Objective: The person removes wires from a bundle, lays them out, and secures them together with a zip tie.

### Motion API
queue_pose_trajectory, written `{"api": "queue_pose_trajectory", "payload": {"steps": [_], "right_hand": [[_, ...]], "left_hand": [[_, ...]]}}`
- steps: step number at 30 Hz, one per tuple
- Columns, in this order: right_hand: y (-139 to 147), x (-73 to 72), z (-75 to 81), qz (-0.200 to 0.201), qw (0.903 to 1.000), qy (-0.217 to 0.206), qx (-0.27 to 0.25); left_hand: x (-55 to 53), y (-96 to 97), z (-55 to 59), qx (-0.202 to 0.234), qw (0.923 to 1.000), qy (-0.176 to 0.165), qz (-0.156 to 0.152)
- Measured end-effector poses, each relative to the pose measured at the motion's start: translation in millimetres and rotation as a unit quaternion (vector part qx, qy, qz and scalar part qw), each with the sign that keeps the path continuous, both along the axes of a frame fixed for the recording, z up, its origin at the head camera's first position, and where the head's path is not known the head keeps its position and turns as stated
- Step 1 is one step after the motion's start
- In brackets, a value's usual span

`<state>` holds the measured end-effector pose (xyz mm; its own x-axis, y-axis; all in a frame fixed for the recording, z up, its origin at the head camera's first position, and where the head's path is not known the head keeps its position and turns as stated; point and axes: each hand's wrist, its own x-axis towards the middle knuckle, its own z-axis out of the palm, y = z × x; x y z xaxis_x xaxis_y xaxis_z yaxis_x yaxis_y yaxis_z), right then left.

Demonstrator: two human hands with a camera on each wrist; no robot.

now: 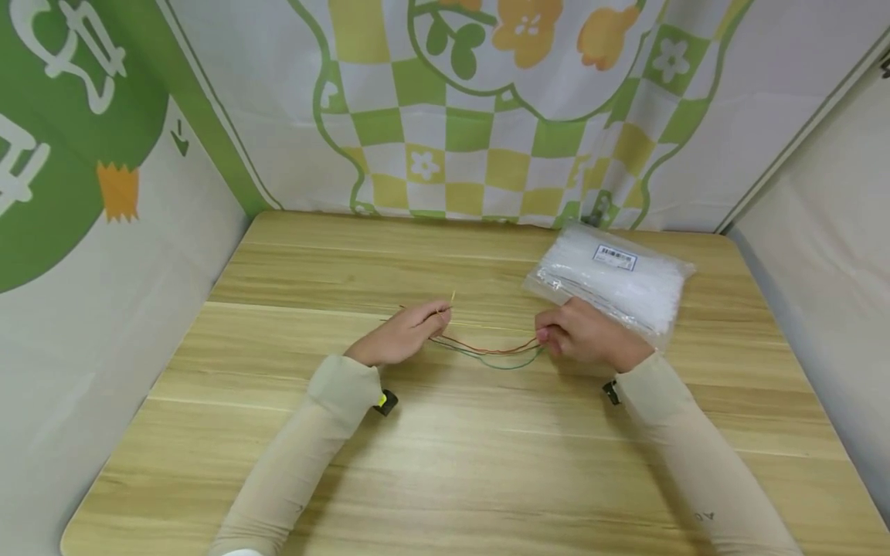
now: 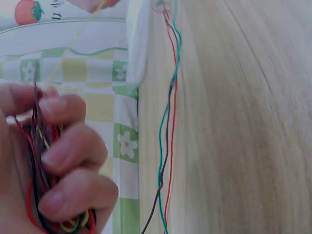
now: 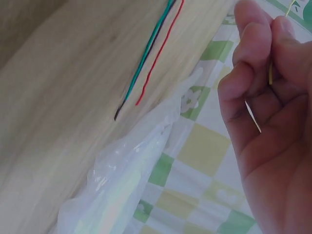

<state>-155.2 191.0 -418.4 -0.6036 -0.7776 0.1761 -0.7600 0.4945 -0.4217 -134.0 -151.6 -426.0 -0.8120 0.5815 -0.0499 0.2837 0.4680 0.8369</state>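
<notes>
In the head view my left hand is over the middle of the table. It grips a bundle of thin wires, and the left wrist view shows its fingers curled round red, black, brown and yellow strands. To its right, my right hand pinches a yellow wire between thumb and fingers. That yellow strand runs nearly straight between the hands. A red wire, a green wire and a dark wire sag from the left hand, their loose ends apart from the right hand in the right wrist view.
A clear plastic bag with white contents and a barcode label lies at the back right, close behind the right hand. The wooden table meets a patterned curtain at the back. Fabric walls stand at both sides.
</notes>
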Motion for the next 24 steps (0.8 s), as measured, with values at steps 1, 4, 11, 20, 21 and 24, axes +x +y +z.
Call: {"api": "queue_pose_trajectory", "payload": {"steps": [1,4,11,20,21,24], "right_hand": [[2,0.7,2.1,-0.004,1.0000,0.006,0.003],[8,0.6,5.5,-0.011,0.9997,0.021,0.005],[10,-1.5,10.1,-0.016,0.9997,0.020,0.002],[18,-3.4,9.8,-0.025,0.9995,0.017,-0.006],[19,-4.2,9.3,-0.026,0.9995,0.018,-0.006],[22,-6.5,7.6,-0.025,0.9993,0.026,-0.008]], "left_hand": [[0.3,-1.2,0.6,0.010,0.9998,-0.005,0.013],[-0.2,-7.0,3.4,0.013,0.9995,-0.011,0.028],[-1.7,-18.4,9.4,-0.005,0.9973,-0.052,0.052],[-2.2,-24.5,8.8,0.021,0.9938,-0.090,0.062],[-2.0,-25.1,9.0,0.016,0.9945,-0.086,0.058],[-2.1,-26.4,8.4,0.002,0.9966,-0.073,0.038]]}}
